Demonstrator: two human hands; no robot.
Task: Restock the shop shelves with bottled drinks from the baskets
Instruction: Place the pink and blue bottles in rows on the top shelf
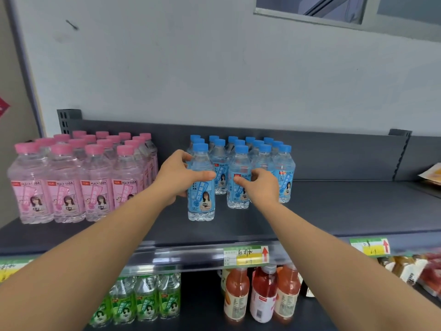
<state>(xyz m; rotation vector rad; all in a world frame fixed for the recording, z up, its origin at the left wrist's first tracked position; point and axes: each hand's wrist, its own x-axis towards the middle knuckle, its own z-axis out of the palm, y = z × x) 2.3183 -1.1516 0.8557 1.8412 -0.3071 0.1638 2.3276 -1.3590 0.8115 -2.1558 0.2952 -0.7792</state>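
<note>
On the dark top shelf (238,225) stands a group of several blue-capped soda bottles (265,154). My left hand (176,177) grips the front-left blue bottle (201,201), thumb across its label, with the bottle upright on the shelf. My right hand (259,185) holds the neighbouring blue bottle (238,163) at its label, fingers curled round it. That bottle also stands upright, slightly further back. No basket is in view.
Several pink-capped peach soda bottles (64,182) fill the shelf's left end. The shelf's right part is bare up to a packet (432,175). Below stand green bottles (145,299), orange and red juice bottles (262,295) and price tags (245,255).
</note>
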